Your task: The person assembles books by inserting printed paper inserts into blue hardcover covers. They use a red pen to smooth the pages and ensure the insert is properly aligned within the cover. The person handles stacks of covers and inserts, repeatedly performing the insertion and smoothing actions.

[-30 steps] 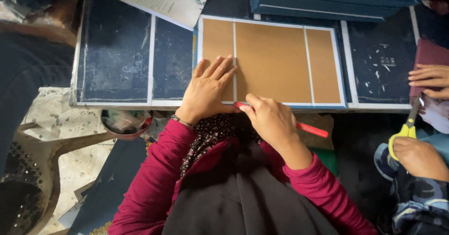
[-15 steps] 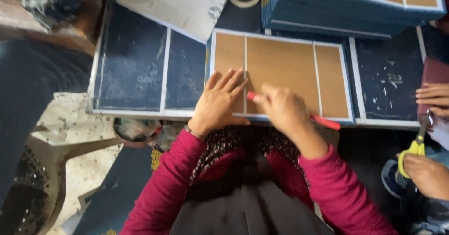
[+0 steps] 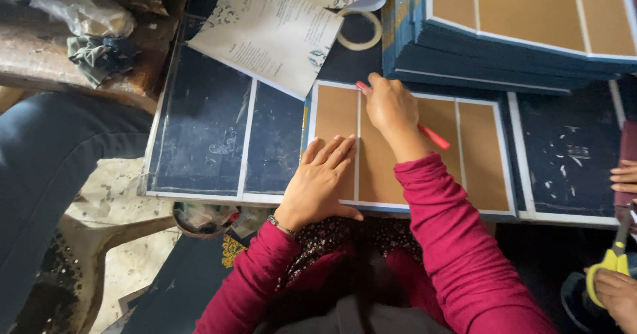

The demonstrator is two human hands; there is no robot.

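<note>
Two hands are working a brown card cover (image 3: 398, 155): left hand (image 3: 323, 178) pressing flat, fingers spread; right hand (image 3: 391, 106) pinching a red tool (image 3: 431, 135) along its crease.

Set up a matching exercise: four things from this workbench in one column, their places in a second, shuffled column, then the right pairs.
Things:
1. left hand
2. red tool
3. tape roll
4. scissors

Places:
A. at the right edge, in another person's hand
B. flat on the brown board's left panel
C. in the right hand, tip near the board's top edge
D. by the printed sheet, above the board

Pairs: 1-B, 2-C, 3-D, 4-A
</note>
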